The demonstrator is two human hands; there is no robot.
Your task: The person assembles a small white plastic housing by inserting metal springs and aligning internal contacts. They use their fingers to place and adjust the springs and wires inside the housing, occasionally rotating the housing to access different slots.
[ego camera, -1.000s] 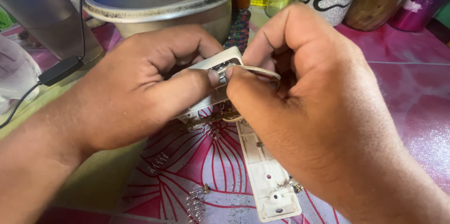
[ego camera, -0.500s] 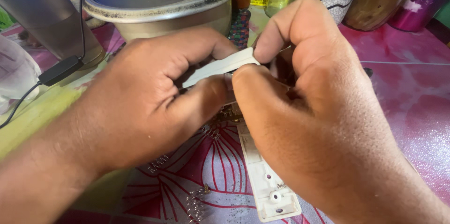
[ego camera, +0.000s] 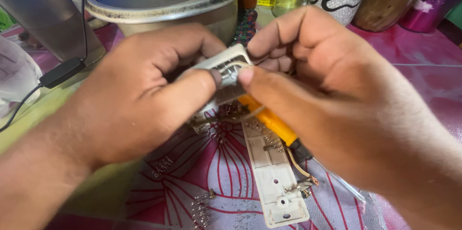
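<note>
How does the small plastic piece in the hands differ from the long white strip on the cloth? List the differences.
The small plastic piece is pinched between left hand and right hand, raised; the long white strip lies flat on the floral cloth. The piece is short and squarish; the strip is long and narrow. Both are pale plastic.

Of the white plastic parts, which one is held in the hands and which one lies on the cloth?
The small white piece, pinched between left hand and right hand, is held. The long white strip lies flat on the cloth, untouched.
</note>
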